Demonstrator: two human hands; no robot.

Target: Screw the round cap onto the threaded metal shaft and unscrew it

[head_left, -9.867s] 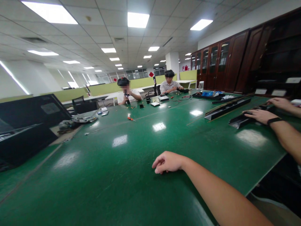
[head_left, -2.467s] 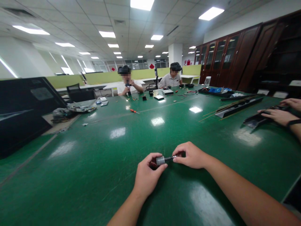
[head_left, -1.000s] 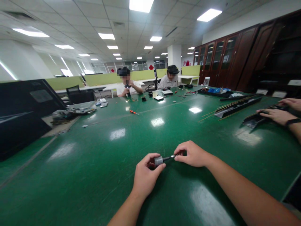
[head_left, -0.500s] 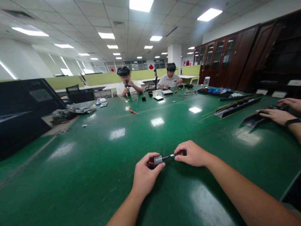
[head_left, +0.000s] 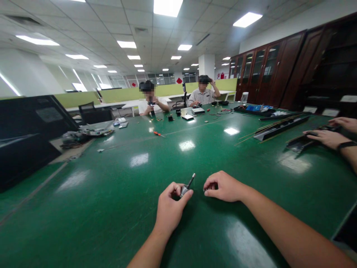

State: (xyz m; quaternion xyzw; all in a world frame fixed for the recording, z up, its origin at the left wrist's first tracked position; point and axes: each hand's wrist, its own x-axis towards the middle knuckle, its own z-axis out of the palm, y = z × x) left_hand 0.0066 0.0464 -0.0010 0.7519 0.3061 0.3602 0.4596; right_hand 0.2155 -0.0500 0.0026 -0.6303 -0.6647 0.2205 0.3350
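My left hand is closed around a short grey metal cylinder with a thin dark shaft. The shaft, silver at its tip, points up and slightly right. To the right, apart from the shaft, my right hand is closed on a small coil spring. Only the spring's end shows at the fingertips; the rest is hidden by the fingers. Both hands are just above the green tabletop.
An orange-handled screwdriver lies farther out. Dark panels stand at left. On the right, another person's hands hold a dark part, near long black channels and thin rods. Two people sit across the table among small parts.
The spring, in my right hand, has come away from the shaft's end. My left hand has tilted the cylinder so its shaft points more upward. A person across raised a hand to their headgear.
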